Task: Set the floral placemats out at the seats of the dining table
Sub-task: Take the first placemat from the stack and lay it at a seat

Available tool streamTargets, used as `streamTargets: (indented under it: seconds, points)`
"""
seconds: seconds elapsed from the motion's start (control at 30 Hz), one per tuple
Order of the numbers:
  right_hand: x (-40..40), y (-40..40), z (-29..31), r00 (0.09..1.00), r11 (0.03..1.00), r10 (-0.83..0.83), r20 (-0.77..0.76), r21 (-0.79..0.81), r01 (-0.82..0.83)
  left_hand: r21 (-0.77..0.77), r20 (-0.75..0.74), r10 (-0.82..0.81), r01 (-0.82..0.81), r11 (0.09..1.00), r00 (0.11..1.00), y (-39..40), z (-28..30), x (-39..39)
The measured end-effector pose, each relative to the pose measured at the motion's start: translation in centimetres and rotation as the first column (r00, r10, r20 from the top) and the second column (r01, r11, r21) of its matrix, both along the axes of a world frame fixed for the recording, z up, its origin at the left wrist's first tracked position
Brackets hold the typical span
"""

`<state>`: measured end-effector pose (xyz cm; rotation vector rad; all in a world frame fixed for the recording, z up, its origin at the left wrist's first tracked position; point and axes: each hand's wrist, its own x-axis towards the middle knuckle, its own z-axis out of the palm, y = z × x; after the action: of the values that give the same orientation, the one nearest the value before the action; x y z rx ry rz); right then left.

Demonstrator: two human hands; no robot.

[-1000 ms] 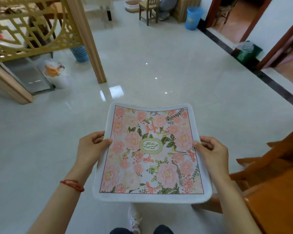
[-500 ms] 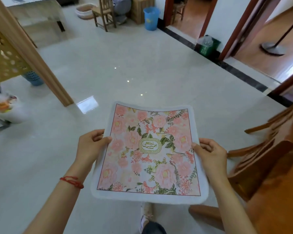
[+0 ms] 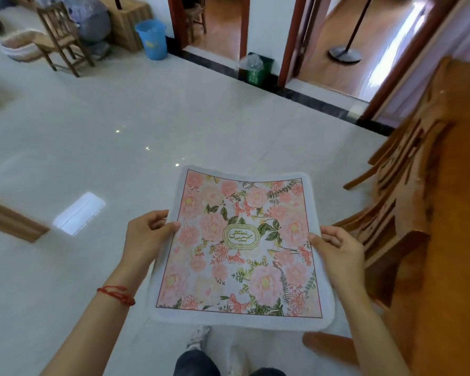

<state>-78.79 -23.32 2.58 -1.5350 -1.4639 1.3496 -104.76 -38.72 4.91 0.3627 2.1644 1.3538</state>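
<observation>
Placemat: the floral placemat (image 3: 242,248) is held flat in the air above the pale tiled floor (image 3: 98,137), pattern facing up, its far edge sagging a little between the hands.
Left hand: the left hand (image 3: 147,237) grips the mat's left edge at mid-height, thumb on top, fingers curled beneath; a red string bracelet (image 3: 116,294) sits on the wrist.
Right hand: the right hand (image 3: 337,253) grips the right edge the same way, thumb over the printed border.
Arms: both forearms reach forward, with the mat stretched between them.
Worktop: the orange wooden worktop (image 3: 456,240) lies just right of the mat, with a wooden chair (image 3: 396,210) at its edge.
</observation>
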Motion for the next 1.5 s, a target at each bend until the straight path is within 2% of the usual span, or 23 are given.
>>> streamTargets:
  seconds: [0.3, 0.5, 0.87, 1.2, 1.33, 1.5]
  points:
    - [-0.2, 2.2, 1.0, 0.944, 0.945, -0.328, -0.036, 0.012, 0.328, -0.008, 0.028, -0.333, 0.333, 0.943, 0.943, 11.8, 0.5, -3.6]
    - [-0.4, 4.2, 1.5, 0.9, 0.899, -0.435, -0.008, 0.051, 0.435, 0.015, 0.036, -0.486, 0.486, 0.874, 0.873, 17.8, 0.9, -4.7]
    - [0.8, 14.0, 1.6, 0.869, 0.865, -0.494, 0.032, 0.119, 0.487, 0.031, 0.024, -0.546, 0.545, 0.838, 0.838, 30.6, 0.9, -3.6]
    - [4.9, 26.0, 2.5, 0.843, 0.834, -0.537, -0.031, 0.133, 0.536, 0.063, 0.029, -0.56, 0.557, 0.828, 0.828, 44.4, 2.3, 0.6]
    - [6.4, 28.6, 3.0, 0.811, 0.8, -0.582, -0.049, 0.143, 0.583, 0.064, 0.021, -0.612, 0.61, 0.79, 0.79, 48.8, 2.7, 2.4]
    - [9.1, 30.6, 3.0, 0.719, 0.712, -0.693, -0.059, 0.102, 0.695, 0.069, 0.025, -0.715, 0.713, 0.698, 0.698, 54.7, 2.8, 5.9]
